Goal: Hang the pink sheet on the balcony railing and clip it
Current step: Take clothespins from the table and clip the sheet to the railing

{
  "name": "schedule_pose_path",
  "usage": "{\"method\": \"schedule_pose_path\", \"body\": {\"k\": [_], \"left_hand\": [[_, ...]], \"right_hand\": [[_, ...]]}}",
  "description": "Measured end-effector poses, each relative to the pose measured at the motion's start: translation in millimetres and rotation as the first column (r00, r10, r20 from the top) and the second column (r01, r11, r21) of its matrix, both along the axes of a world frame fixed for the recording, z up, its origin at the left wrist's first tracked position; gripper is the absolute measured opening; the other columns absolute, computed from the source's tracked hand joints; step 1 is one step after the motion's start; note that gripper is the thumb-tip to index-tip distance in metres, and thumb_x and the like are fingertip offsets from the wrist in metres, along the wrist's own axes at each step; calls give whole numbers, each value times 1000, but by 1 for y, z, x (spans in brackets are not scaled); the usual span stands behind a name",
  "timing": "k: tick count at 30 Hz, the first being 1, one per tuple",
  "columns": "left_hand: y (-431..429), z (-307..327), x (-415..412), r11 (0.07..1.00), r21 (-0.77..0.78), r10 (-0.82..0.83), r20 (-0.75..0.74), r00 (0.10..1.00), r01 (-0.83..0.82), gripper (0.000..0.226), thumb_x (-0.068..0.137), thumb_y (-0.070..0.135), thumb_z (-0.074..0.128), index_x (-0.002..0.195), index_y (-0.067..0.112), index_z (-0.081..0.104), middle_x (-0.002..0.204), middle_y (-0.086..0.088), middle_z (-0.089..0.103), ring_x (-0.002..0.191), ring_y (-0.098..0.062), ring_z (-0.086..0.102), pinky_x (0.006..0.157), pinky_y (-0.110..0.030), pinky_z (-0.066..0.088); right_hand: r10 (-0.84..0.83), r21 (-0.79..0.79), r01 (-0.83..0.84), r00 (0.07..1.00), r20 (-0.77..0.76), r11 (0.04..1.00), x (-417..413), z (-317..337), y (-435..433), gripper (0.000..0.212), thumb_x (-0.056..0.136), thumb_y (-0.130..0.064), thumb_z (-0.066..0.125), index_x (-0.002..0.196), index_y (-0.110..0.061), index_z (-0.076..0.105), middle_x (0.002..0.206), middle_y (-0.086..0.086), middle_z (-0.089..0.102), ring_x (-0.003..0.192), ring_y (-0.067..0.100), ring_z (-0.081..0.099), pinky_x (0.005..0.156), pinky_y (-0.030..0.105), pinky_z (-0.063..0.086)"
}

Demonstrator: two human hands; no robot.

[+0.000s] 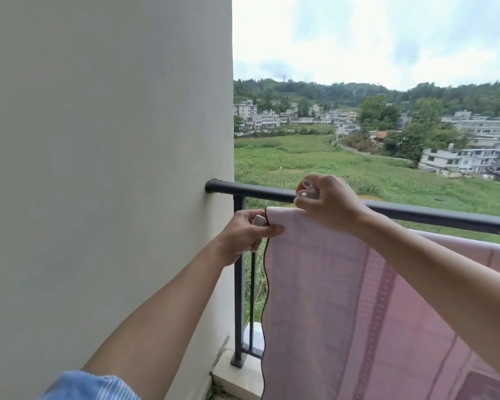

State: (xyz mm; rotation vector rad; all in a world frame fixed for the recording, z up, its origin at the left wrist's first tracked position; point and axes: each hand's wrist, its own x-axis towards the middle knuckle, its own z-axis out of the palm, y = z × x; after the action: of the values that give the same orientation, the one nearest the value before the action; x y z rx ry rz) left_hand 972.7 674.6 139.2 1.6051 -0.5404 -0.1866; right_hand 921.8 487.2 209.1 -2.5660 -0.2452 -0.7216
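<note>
Along the black balcony railing you have one pink sheet, two hands and at least two clips. The sheet is draped over the top rail and hangs down on your side, its dark-trimmed left edge falling in a wavy line beside the end post.

Your left hand is curled round a pale clip, and its thumb lies across the sheet's left edge just under the top corner. Your right hand sits on the rail at that same corner, fingers closed round a white clip, with fingertips touching the fold. An orange bit shows behind the white clip; you cannot tell whether it is a second one.

A plain off-white wall fills the left side, where the rail is fixed. A pale ledge carries the post's foot. Green fields and pale houses lie beyond, under cloud. A blue striped sleeve shows at the bottom.
</note>
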Motion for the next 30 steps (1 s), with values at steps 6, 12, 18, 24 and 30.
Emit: {"method": "schedule_pose_path", "body": {"k": [6, 12, 18, 24, 30], "left_hand": [[22, 2, 10, 993, -116, 2, 58, 998, 5, 15, 83, 13, 71, 84, 0, 63, 45, 8, 58, 33, -8, 35, 36, -18, 29], [24, 15, 17, 983, -94, -157, 20, 987, 158, 31, 79, 16, 75, 108, 7, 66, 67, -3, 63, 36, -4, 44, 45, -21, 36], [17, 22, 21, 984, -136, -101, 76, 992, 111, 9, 84, 3, 69, 79, 6, 62, 48, 10, 57, 37, 1, 48, 38, -17, 34], [51, 19, 47, 960, -278, 67, 112, 991, -34, 12, 83, 4, 71, 74, 9, 65, 47, 6, 49, 39, -7, 39, 37, -19, 33], [46, -9, 45, 953, -228, -205, 10, 979, 202, 25, 80, 14, 75, 97, 3, 62, 59, 0, 61, 37, -7, 37, 37, -20, 32]], "right_hand": [[46, 36, -43, 995, -85, 998, 10, 4, 19, 21, 82, -34, 69, 83, -14, 66, 76, 4, 65, 71, 21, 59, 60, 31, 46], [22, 164, -5, 995, -102, 986, 23, 6, 39, 17, 82, -27, 71, 78, -12, 64, 63, -6, 54, 56, 8, 46, 52, 25, 37], [-79, 283, 106, 991, -104, 953, 20, 8, 26, 30, 81, -25, 74, 69, -8, 53, 58, -4, 47, 50, 9, 40, 49, 24, 32], [-67, 289, 93, 993, -97, 953, 9, 13, 24, 31, 77, -29, 79, 91, -3, 68, 74, 4, 62, 63, 13, 53, 59, 27, 43], [-84, 70, 98, 979, -186, 993, 4, 7, 40, 27, 68, -36, 84, 86, -20, 72, 77, 2, 70, 68, 10, 60, 67, 38, 55]]}}
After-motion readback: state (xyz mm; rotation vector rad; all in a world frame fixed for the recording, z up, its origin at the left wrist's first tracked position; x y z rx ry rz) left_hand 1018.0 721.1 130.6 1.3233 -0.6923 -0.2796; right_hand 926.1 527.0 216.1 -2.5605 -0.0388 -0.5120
